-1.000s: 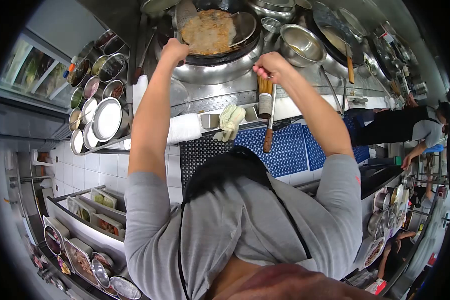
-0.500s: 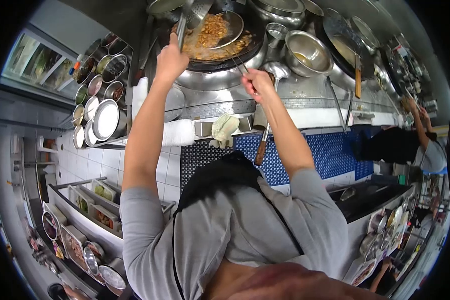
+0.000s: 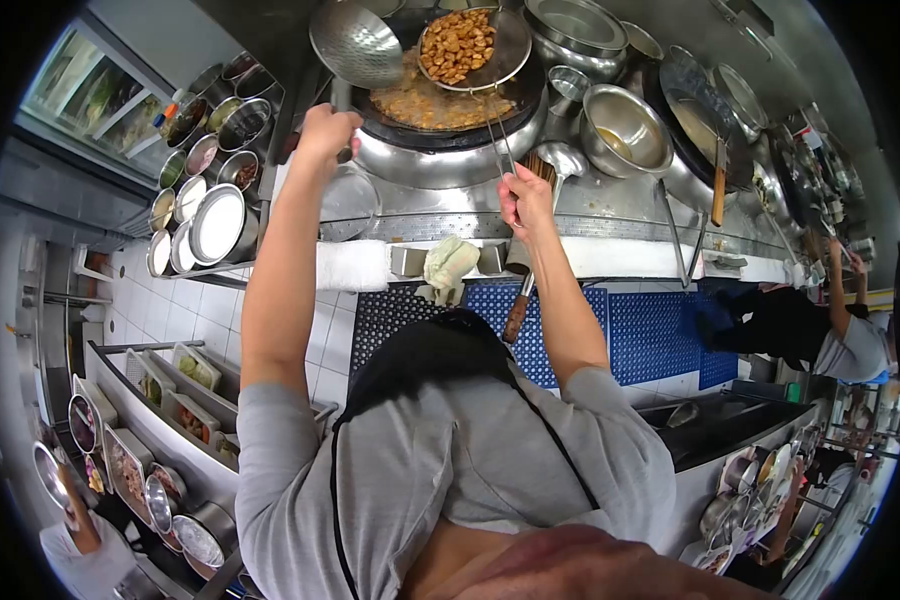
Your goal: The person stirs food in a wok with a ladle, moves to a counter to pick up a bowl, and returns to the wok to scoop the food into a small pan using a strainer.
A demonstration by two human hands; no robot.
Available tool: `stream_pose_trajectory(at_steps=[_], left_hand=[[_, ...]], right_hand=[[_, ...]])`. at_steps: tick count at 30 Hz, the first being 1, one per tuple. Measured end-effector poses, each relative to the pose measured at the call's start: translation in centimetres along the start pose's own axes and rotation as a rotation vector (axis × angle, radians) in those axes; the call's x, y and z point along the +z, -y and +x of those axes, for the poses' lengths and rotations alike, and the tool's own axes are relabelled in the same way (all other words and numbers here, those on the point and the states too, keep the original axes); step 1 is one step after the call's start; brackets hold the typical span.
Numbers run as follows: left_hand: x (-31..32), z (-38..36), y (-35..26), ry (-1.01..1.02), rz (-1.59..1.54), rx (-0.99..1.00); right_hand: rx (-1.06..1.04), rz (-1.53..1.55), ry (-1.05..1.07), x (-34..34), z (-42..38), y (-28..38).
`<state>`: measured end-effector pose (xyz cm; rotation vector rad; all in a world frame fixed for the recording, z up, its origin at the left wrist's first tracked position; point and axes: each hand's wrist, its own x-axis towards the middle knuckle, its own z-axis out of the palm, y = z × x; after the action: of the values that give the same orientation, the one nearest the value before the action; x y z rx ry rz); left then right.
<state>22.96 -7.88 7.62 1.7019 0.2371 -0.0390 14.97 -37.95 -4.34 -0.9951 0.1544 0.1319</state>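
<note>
My left hand (image 3: pixel 327 133) is closed around the handle of a perforated skimmer (image 3: pixel 355 45), whose round bowl is held over the left side of the wok (image 3: pixel 532 108). In my right hand (image 3: pixel 526 200) is the long wire handle of a strainer (image 3: pixel 511 72). Browned fried pieces (image 3: pixel 457 46) fill much of the strainer, which is above the wok. Below it, foamy oil with small bits (image 3: pixel 435 105) covers the wok's inside. A ladle (image 3: pixel 562 158) and a bamboo brush (image 3: pixel 541 168) lie close to my right hand.
A steel bowl (image 3: pixel 625 130) and a second wok (image 3: pixel 695 115) stand to the right. Steel containers (image 3: pixel 220 225) crowd the left shelf. A cloth (image 3: pixel 450 260) hangs at the stove's front edge. A co-worker (image 3: pixel 855 345) stands far right; another person (image 3: pixel 80 540) is at lower left.
The strainer has risen out of the oil with the browned pieces gathered in it. My left hand has moved left and down, and the skimmer has swung left, away from the strainer.
</note>
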Motion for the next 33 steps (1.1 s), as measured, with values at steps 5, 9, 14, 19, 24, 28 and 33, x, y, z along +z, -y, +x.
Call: stream_pose_trajectory(at_steps=[5, 9, 14, 19, 24, 28, 33], left_hand=[[1.8, 0.5, -0.8, 0.225, -0.224, -0.148], [4.2, 1.1, -1.2, 0.302, -0.243, -0.157], [5.1, 0.5, -0.9, 0.297, -0.454, -0.282], [3.4, 0.6, 0.4, 0.328, -0.711, -0.335], [3.0, 1.5, 3.1, 0.452, -0.808, -0.347], [2.4, 0.2, 4.4, 0.422, -0.72, -0.248], [1.4, -0.2, 5.7, 0.452, -0.691, -0.206]], right_hand=[[-0.111, -0.189, -0.034, 1.5, -0.3, -1.7], [-0.222, -0.505, -0.1, 1.4, 0.0, -2.4], [-0.597, -1.237, -0.241, 4.5, -2.1, 0.5], [-0.788, -1.454, -0.197, 6.4, -2.8, 3.6], [-0.776, -1.405, -0.214, 5.4, -2.8, 5.1], [-0.708, -1.341, -0.215, 6.2, -3.4, 8.4], [-0.519, -1.427, -0.246, 5.3, -1.6, 11.2]])
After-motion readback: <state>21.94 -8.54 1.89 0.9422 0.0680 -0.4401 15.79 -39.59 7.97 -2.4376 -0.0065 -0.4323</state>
